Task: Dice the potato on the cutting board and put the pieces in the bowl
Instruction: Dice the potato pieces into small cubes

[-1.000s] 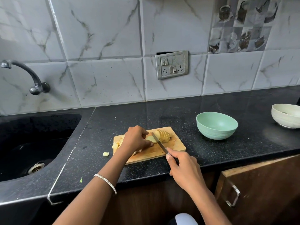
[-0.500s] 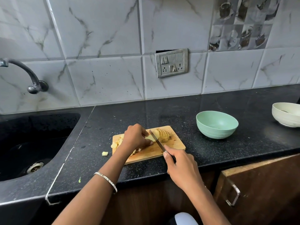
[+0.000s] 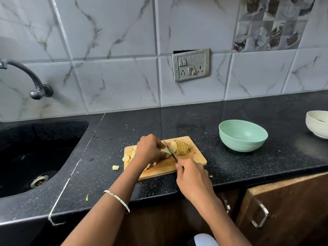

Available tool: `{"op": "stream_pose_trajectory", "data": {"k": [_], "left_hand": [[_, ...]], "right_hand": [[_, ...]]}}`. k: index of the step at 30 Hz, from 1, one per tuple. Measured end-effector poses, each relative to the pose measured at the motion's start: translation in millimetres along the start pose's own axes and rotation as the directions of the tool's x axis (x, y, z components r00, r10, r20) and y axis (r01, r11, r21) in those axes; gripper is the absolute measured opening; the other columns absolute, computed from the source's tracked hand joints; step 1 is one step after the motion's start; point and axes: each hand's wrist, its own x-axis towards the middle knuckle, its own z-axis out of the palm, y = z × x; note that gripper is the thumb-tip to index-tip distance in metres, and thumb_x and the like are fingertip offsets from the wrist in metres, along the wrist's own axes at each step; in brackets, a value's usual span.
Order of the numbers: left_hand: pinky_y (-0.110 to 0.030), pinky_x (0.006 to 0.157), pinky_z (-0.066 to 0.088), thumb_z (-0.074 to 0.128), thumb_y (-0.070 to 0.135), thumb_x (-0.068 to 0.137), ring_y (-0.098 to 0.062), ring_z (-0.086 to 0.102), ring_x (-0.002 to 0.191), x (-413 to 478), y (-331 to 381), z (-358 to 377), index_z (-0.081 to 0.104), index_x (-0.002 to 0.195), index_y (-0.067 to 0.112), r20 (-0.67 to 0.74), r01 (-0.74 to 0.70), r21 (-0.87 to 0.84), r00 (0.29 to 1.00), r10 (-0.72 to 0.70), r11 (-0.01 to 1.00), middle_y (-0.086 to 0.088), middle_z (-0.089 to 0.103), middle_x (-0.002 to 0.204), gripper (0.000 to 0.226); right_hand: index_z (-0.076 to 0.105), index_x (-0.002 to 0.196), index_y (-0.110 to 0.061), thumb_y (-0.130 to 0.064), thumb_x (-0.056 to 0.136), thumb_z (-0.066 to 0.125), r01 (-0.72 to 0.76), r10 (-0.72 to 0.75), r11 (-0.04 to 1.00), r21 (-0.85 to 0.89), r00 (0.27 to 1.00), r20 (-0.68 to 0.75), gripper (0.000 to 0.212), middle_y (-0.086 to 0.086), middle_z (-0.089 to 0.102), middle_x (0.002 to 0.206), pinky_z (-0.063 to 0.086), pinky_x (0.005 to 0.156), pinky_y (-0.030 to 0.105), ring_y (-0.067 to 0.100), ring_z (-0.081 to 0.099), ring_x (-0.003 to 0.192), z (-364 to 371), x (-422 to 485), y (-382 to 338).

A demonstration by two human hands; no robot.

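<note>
The pale yellow peeled potato (image 3: 180, 147) lies on the rectangular wooden cutting board (image 3: 197, 158), cut into fanned slices. The left hand (image 3: 150, 148) grips a potato strip (image 3: 164, 150). The right hand (image 3: 192, 176) grips the steel knife (image 3: 170, 150), blade between strip and slices. Diced cubes (image 3: 128, 156) lie at the board's left edge, with one stray cube (image 3: 115, 167) on the black countertop (image 3: 230, 166). The mint-green round bowl (image 3: 239, 145) stands apart to the right.

You face white marble-look wall tiles (image 3: 115, 82) with a switch plate (image 3: 190, 65) and a cup-patterned tile (image 3: 269, 23). Your black speckled counter (image 3: 177, 119) runs from a dark sink (image 3: 26, 157) under a tap (image 3: 40, 90), with wooden cabinet doors (image 3: 291, 201) below.
</note>
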Motion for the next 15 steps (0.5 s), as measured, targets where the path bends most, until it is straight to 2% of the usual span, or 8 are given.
{"op": "stream_pose_trajectory", "data": {"k": [3,9,13,15], "left_hand": [[-0.030,0.078,0.057,0.090,0.038,0.065,-0.011,0.064,0.080,1,-3,1,0.076,0.105,0.018,0.001,0.005,-0.027,1.000,-0.005,1.000,0.003,0.073,0.091,0.046],[-0.030,0.079,0.056,0.090,0.035,0.066,-0.012,0.065,0.078,-1,-3,1,0.076,0.104,0.018,-0.006,0.027,-0.052,1.000,-0.028,0.998,0.000,0.074,0.092,0.045],[-0.034,0.082,0.058,0.089,0.035,0.065,-0.013,0.066,0.082,-1,-4,1,0.076,0.106,0.017,0.001,0.020,-0.074,1.000,-0.020,0.997,0.001,0.074,0.093,0.047],[-0.037,0.082,0.059,0.089,0.034,0.066,-0.015,0.067,0.083,-2,-2,0,0.075,0.107,0.016,0.011,0.016,-0.065,1.000,-0.016,0.998,0.000,0.073,0.095,0.047]], "right_hand": [[0.061,0.119,-0.021,-0.034,0.106,0.043,-0.012,0.012,1.000,-0.022,1.000,-0.005,0.026,0.007,0.064,0.113,0.042,0.072,0.034,0.032,0.061,0.103,0,9,-6],[0.055,0.134,-0.025,-0.033,0.107,0.041,0.012,-0.012,0.997,-0.078,1.000,0.001,0.032,0.006,0.063,0.119,0.039,0.072,0.032,0.029,0.061,0.108,-3,-7,-8],[0.057,0.136,-0.028,-0.035,0.106,0.041,0.021,-0.022,0.999,-0.050,0.999,-0.026,0.035,0.001,0.065,0.122,0.049,0.081,0.035,0.028,0.062,0.112,-15,-21,3],[0.059,0.135,-0.031,-0.036,0.105,0.041,0.039,-0.039,0.999,-0.015,0.998,-0.058,0.036,0.000,0.068,0.115,0.049,0.077,0.036,0.029,0.063,0.107,-16,-18,6]]}}
